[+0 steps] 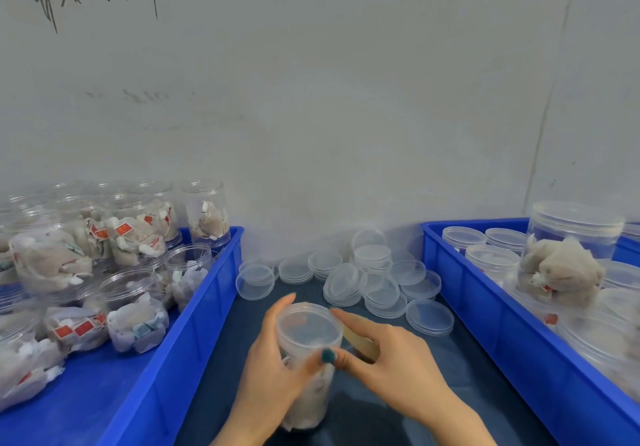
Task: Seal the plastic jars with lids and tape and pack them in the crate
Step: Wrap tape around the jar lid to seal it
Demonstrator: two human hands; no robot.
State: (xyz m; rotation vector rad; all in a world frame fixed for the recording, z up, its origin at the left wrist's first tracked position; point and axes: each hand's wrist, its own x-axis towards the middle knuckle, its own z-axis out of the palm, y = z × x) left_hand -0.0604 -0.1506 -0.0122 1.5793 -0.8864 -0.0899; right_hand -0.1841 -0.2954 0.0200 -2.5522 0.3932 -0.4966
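A clear plastic jar (308, 369) filled with pale packets stands on the dark table between two blue crates, with a clear lid (309, 324) on its top. My left hand (273, 369) grips the jar around its side. My right hand (384, 355) is at the lid's right rim; its thumb and fingers pinch a strip of yellowish tape (360, 341) against the jar. Loose clear lids (367, 283) lie heaped behind the jar.
The left blue crate (194, 324) holds several open filled jars (131, 310). The right blue crate (491, 328) holds several lidded jars (491, 262), and one jar (568, 251) lies on top. A grey wall with handwriting stands behind.
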